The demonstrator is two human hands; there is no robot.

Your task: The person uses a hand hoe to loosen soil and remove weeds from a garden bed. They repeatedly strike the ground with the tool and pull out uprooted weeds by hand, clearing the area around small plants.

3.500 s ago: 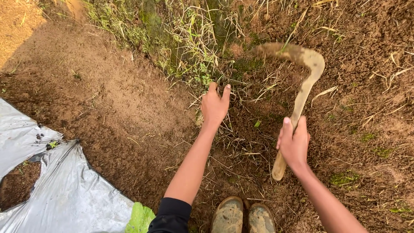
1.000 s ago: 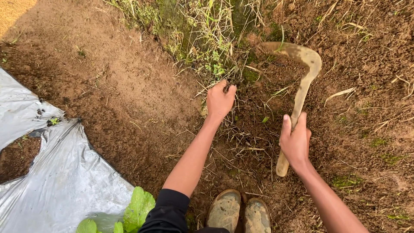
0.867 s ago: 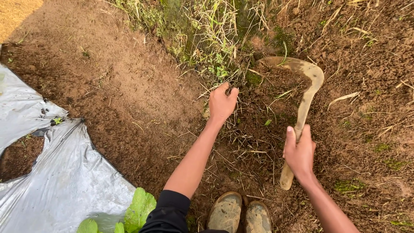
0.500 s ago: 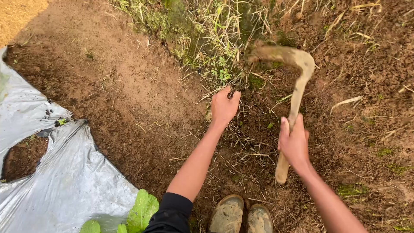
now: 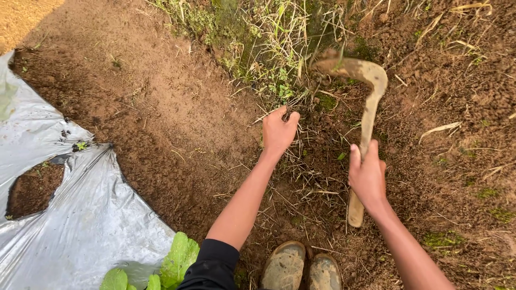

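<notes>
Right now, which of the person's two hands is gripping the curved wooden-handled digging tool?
The right hand grips the curved wooden-handled digging tool partway along its handle. The left hand holds no tool; it reaches into the dry grass clump.

Curved soil-caked hoe (image 5: 368,115), handle upright; blade at grass clump (image 5: 279,64)

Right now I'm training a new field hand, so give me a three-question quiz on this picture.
1. True or false: the right hand grips the curved hoe.
2. What is the left hand touching? A) grass stems B) grey plastic sheet C) muddy boots
3. Fill in: green leaves show beside the plastic sheet at the ____ edge of the picture.

Key: 1 true; 2 A; 3 bottom.
</notes>
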